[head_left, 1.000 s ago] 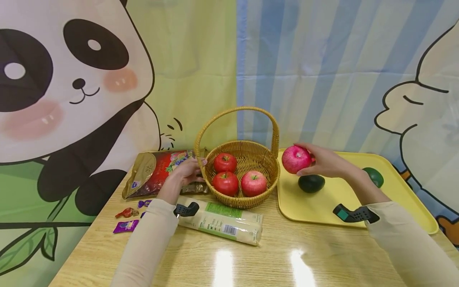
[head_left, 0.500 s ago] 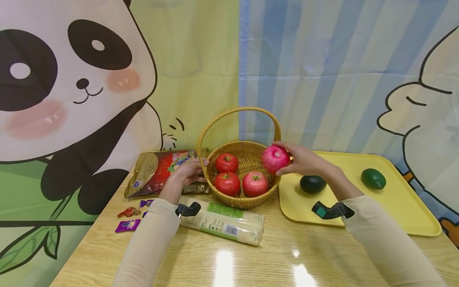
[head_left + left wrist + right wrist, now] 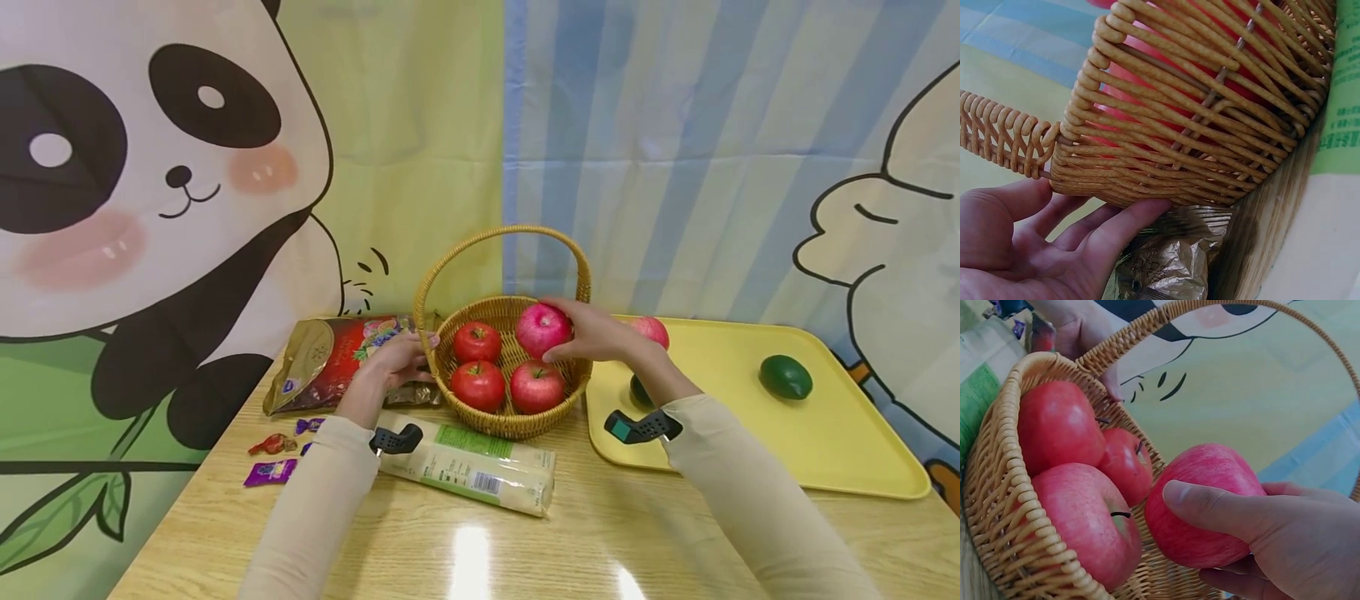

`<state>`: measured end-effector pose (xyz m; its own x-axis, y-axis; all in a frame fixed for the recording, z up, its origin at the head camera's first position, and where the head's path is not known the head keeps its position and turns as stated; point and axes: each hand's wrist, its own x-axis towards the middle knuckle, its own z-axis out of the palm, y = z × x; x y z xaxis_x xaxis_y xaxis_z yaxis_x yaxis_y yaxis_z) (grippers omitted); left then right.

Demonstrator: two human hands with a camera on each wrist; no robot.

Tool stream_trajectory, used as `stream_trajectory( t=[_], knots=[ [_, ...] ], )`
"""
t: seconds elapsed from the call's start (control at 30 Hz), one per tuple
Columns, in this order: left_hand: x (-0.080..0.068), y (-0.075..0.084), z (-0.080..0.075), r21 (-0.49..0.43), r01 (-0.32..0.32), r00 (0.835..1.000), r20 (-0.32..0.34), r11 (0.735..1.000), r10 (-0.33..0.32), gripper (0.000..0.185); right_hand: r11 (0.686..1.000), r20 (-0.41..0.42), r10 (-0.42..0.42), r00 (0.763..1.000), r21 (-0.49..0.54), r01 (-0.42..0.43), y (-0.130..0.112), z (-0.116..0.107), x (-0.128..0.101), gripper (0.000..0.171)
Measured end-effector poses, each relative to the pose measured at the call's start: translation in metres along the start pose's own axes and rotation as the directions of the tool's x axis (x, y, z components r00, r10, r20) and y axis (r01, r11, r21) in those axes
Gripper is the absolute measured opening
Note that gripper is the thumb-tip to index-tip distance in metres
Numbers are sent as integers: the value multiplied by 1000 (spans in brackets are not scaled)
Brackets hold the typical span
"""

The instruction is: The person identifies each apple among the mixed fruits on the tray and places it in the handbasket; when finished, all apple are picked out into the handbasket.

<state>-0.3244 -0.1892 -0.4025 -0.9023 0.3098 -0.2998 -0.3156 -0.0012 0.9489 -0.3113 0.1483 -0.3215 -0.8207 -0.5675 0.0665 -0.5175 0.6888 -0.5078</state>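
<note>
My right hand [image 3: 592, 333] grips a pink-red apple [image 3: 543, 330] [image 3: 1207, 503] just over the right back part of the wicker basket [image 3: 570, 379] [image 3: 997, 462]. Three red apples lie inside the basket [image 3: 477, 342] [image 3: 477, 385] [image 3: 537, 387]. My left hand [image 3: 397, 360] [image 3: 1054, 244] rests against the basket's left outer wall [image 3: 1197, 125], fingers straight along the weave. Another pink apple [image 3: 651, 331] shows behind my right wrist on the yellow tray [image 3: 750, 433]. A dark avocado [image 3: 637, 390] is mostly hidden by my right forearm.
A green avocado [image 3: 785, 377] lies at the tray's right. A red and gold snack bag [image 3: 330, 362] sits left of the basket, with wrapped candies [image 3: 267, 454] near it. A long white and green packet [image 3: 472, 465] lies in front of the basket. A cartoon curtain backs the table.
My right hand carried the pink-red apple leftward from above the tray to over the basket. A second pink apple on the tray came into view. The left hand stayed at the basket's side.
</note>
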Motion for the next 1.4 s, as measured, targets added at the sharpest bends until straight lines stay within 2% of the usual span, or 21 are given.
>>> stream_trajectory(
  t=[0.17, 0.5, 0.77, 1.13, 1.4],
  knots=[
    [0, -1, 0, 4, -3, 1000, -13, 1000, 3, 49, 999, -16, 30, 999, -17, -31, 3, 8, 13, 91],
    [2, -2, -1, -3, -1, 1000, 1, 1000, 1, 50, 1000, -71, 23, 997, 11, -22, 4, 29, 35, 90],
    [2, -2, -1, -3, -4, 1000, 4, 1000, 4, 51, 996, -90, 91, 992, -1, -91, 3, 39, 44, 90],
    [2, -1, 2, 7, -5, 1000, -19, 1000, 5, 48, 990, -143, 141, 980, 19, -140, 9, 53, 52, 89],
    [0, -2, 2, -1, -2, 1000, -24, 1000, 2, 48, 983, -134, 181, 974, 44, -177, 20, 69, 60, 93]
  ],
)
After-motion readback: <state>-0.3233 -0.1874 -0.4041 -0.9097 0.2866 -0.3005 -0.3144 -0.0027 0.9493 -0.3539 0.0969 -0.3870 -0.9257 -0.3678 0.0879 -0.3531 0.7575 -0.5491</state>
